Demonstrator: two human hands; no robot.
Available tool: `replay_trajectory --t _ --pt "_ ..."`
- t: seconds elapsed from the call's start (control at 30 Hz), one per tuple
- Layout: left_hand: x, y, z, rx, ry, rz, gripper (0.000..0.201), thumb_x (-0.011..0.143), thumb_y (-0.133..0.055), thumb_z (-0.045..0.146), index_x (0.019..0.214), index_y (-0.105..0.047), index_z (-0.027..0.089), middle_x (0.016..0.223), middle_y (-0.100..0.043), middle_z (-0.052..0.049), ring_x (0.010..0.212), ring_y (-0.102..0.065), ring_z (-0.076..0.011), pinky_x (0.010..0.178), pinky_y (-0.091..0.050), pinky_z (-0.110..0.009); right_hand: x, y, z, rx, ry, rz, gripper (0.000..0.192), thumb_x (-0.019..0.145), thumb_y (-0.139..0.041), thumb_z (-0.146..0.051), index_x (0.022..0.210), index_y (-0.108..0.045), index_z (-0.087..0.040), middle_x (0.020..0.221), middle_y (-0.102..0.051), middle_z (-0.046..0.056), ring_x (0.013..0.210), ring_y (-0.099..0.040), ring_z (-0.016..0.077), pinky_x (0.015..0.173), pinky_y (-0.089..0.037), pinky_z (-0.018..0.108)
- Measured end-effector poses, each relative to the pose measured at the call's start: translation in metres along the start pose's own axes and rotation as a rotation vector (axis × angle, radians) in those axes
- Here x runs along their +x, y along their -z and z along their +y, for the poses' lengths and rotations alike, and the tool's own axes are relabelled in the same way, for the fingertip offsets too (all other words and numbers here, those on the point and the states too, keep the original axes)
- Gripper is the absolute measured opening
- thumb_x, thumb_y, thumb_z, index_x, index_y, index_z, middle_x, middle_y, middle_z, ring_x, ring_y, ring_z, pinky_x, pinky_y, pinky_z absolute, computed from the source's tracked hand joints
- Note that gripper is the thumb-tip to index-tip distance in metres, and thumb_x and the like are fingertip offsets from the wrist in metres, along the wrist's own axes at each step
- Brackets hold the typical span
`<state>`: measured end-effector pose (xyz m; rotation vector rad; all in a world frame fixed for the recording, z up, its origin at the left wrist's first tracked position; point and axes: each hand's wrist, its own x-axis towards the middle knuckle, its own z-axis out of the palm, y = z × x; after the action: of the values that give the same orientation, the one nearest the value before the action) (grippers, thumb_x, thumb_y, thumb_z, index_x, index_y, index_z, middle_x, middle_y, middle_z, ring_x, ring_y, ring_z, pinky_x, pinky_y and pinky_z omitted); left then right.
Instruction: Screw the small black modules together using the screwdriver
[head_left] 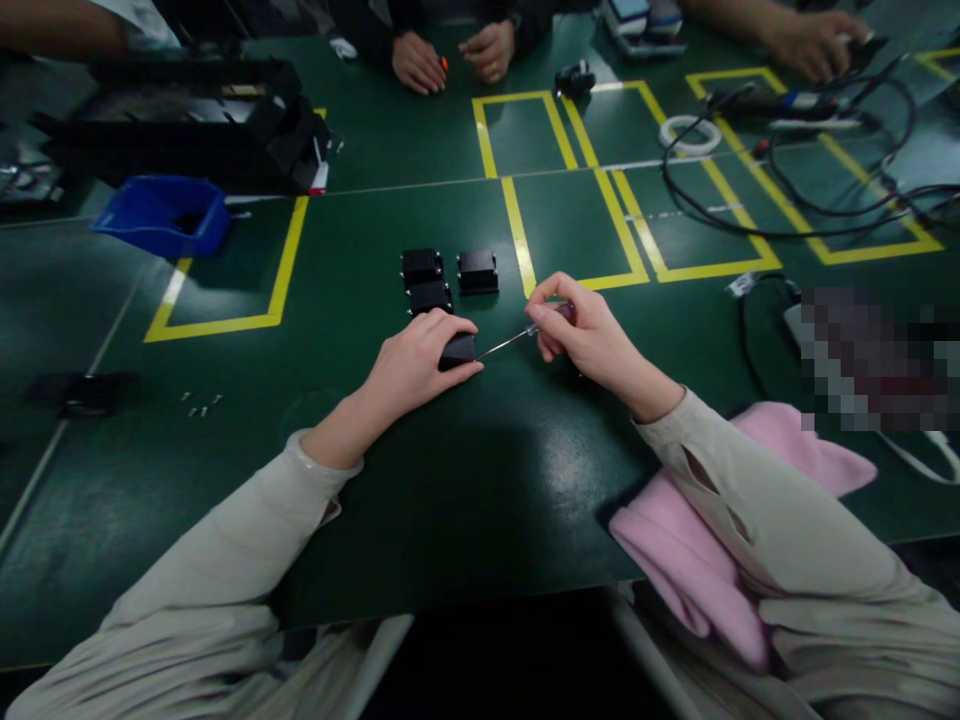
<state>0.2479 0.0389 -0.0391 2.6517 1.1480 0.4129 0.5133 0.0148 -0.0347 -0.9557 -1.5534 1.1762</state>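
Black block (457,350) mostly hidden under gripping left hand (415,362), right hand (581,335) pinching screwdriver (525,335), tip seemingly at block

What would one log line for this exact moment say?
left hand: holds small black box on table | right hand: grips screwdriver, tip at box | three more boxes behind

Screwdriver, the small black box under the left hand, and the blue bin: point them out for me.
screwdriver (507,343), head view, on its metal shaft.
small black box (458,350), head view, on its exposed end.
blue bin (161,212), head view, on its front wall.
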Motion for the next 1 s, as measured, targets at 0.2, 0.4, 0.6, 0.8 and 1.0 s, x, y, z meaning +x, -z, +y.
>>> replay_trajectory --t 0.2,0.4,0.6,0.8,1.0 --pt "0.0 0.0003 0.0004 -0.002 -0.003 -0.002 0.041 0.099 -0.07 0.046 0.13 -0.062 0.02 0.126 -0.07 -0.012 0.118 -0.067 -0.0323 0.093 -0.058 -0.044 -0.0002 0.0004 -0.0015 -0.019 0.017 0.017 0.02 0.1 -0.069 -0.032 0.101 -0.052 -0.023 0.059 -0.055 -0.011 0.047 -0.056 0.0099 0.05 -0.04 0.024" --pt "0.0002 0.0008 0.0008 -0.002 -0.004 -0.006 0.041 0.1 -0.068 0.047 0.13 -0.062 0.02 0.127 -0.069 -0.012 0.119 -0.067 -0.0327 0.093 -0.058 -0.045 0.0003 0.0 -0.0011 -0.019 0.007 0.002 0.023 0.103 -0.069 -0.037 0.099 -0.05 -0.024 0.055 -0.05 -0.012 0.045 -0.054 0.01 0.048 -0.038 0.024" --pt "0.0 0.0014 0.0008 -0.009 0.005 -0.012 0.041 0.099 -0.068 0.048 0.13 -0.062 0.021 0.127 -0.069 -0.012 0.119 -0.066 -0.0324 0.093 -0.057 -0.044 -0.0005 -0.0009 -0.0034 -0.029 -0.005 0.021 0.026 0.102 -0.07 -0.042 0.098 -0.052 -0.024 0.057 -0.054 -0.01 0.047 -0.055 0.0105 0.051 -0.041 0.025" --pt "0.0 0.002 0.0015 -0.003 0.012 -0.017 0.041 0.099 -0.069 0.047 0.13 -0.062 0.022 0.127 -0.069 -0.012 0.119 -0.066 -0.0322 0.094 -0.057 -0.044 -0.0004 -0.0004 -0.0025 -0.023 0.006 0.011 0.021 0.102 -0.069 -0.034 0.101 -0.05 -0.024 0.058 -0.052 -0.011 0.047 -0.055 0.0102 0.05 -0.04 0.024" --pt "0.0003 0.0022 0.0021 -0.011 0.02 -0.016 0.04 0.099 -0.07 0.047 0.13 -0.062 0.023 0.128 -0.069 -0.011 0.12 -0.066 -0.0315 0.095 -0.057 -0.043 -0.0003 -0.0008 -0.0027 -0.027 0.016 0.023 0.024 0.104 -0.068 -0.041 0.098 -0.052 -0.023 0.058 -0.052 -0.01 0.046 -0.054 0.0102 0.05 -0.041 0.025"
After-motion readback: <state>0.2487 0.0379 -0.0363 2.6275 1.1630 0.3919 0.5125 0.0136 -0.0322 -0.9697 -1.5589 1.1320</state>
